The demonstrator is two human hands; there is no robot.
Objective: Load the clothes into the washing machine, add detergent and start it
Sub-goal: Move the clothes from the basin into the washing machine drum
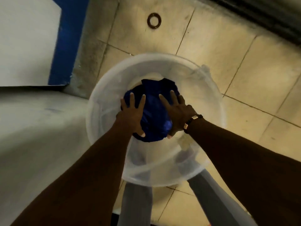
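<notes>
The head view looks straight down into a round, translucent white mesh laundry hamper (104,98) standing on a floor of pale, square, glossy tiles (254,88) with dark grout lines. The hamper's wall is thin and see-through, held in shape by a hoop-like rim; the tiles and the person's grey trouser legs (136,203) show dimly through its near side.

Deep inside the hamper lies a bundle of dark blue clothes (154,115), smooth and faintly shiny, crumpled into a rounded lump. The left hand (132,115) rests on the bundle's left side with fingers spread and the thumb hooked under its near edge. The right hand (176,111) lies on the right side in the same way, fingers splayed flat over the cloth, thumb tucked beneath. Both hands cup the bundle between them rather than closing into fists.

The right wrist wears a dark beaded bracelet (193,122) with two small pale tags; any writing on them is too small to read.

At the left stands a matte white surface (24,38) edged by a bright blue band (65,41), beside a rough grey concrete strip (91,51). A dark metal ring (154,20) lies flat on the tiles beyond the hamper.
</notes>
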